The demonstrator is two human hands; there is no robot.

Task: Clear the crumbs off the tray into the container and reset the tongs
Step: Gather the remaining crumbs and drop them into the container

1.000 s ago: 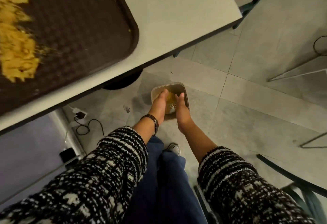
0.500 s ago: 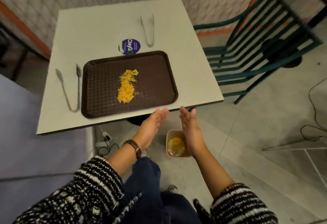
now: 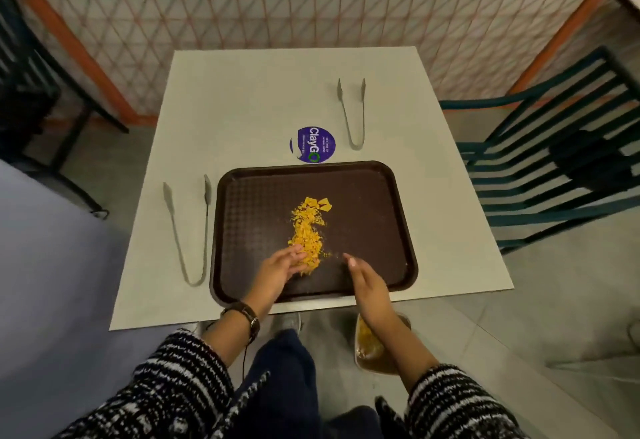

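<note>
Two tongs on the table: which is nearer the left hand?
The tongs lying along the tray's left edge. The other tongs lie past the tray's far edge, right of the sticker.

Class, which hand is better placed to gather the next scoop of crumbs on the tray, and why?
Left, probably: the left hand touches the crumbs at their near edge; the right hand is apart, over bare tray.

The container [image 3: 362, 357] on the floor [image 3: 519, 321] lies partly hidden under the right forearm [image 3: 398, 345]. The left hand [image 3: 280, 270] covers the near end of the crumbs [image 3: 308, 230]. Small print on the sticker [image 3: 312, 145] is unreadable.
</note>
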